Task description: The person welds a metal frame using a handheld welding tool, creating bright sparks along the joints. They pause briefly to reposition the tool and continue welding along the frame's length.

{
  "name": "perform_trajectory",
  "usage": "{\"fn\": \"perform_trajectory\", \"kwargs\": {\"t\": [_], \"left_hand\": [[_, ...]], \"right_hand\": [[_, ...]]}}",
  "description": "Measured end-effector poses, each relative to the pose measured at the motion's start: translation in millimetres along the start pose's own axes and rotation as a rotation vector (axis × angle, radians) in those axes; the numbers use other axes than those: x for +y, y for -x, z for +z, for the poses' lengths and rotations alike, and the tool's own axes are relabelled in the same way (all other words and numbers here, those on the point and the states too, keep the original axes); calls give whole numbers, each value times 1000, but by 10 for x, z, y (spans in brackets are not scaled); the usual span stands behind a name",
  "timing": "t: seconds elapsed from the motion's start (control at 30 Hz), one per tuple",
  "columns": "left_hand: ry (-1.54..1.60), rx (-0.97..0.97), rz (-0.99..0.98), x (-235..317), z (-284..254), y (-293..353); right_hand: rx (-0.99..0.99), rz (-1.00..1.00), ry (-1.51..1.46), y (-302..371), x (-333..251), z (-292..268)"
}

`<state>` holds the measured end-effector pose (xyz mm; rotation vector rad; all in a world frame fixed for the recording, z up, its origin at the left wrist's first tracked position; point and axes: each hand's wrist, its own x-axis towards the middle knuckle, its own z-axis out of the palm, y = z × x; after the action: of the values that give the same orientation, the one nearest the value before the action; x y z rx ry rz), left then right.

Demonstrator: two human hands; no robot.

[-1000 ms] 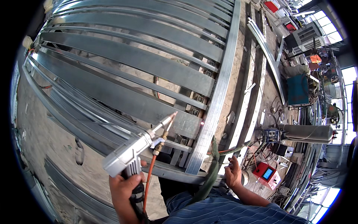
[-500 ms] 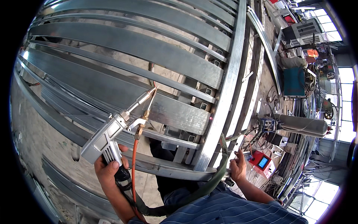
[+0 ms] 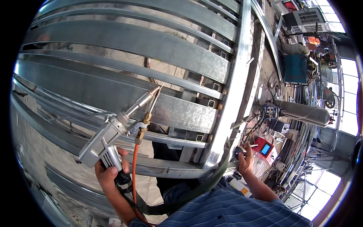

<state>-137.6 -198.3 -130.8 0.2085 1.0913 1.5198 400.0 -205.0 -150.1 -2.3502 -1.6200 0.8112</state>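
Observation:
My left hand [image 3: 109, 172] is closed around the grip of a silver handheld welding gun [image 3: 107, 138]. Its copper-coloured tip [image 3: 155, 89] points up and right over a wide flat steel tube [image 3: 185, 113] of a metal frame, beside a thin wire guide with a brass fitting [image 3: 141, 133]. An orange hose [image 3: 134, 174] and a dark sleeved cable [image 3: 189, 202] run from the gun past my body. Beyond the frame's right corner, my right hand [image 3: 245, 160] has its fingers bent around a small dark round object [image 3: 238, 153]; a short thin white stick shows by its fingertips.
A bright steel rail [image 3: 230, 109] closes the frame's right end. On the right are a red box with a lit screen [image 3: 266, 148], a grey gas cylinder [image 3: 304, 113], a teal machine [image 3: 295, 70] and loose cables. More steel lengths [image 3: 75, 181] lie at the lower left.
My right hand has shifted slightly right, and the dark round object now shows in its fingers. The view has shifted a little; the welding gun stays in my left hand.

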Motion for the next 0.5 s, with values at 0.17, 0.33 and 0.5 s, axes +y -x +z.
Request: {"fn": "perform_trajectory", "kwargs": {"t": [0.17,0.33,0.5], "left_hand": [[22,-81,-70,32,-105,-129],[13,-100,-71,88,-93,-261],[-22,-98,-41,121,-43,-349]], "right_hand": [[38,20,74,33,132,21],[-3,91,79,11,47,2],[77,61,54,17,66,53]]}}
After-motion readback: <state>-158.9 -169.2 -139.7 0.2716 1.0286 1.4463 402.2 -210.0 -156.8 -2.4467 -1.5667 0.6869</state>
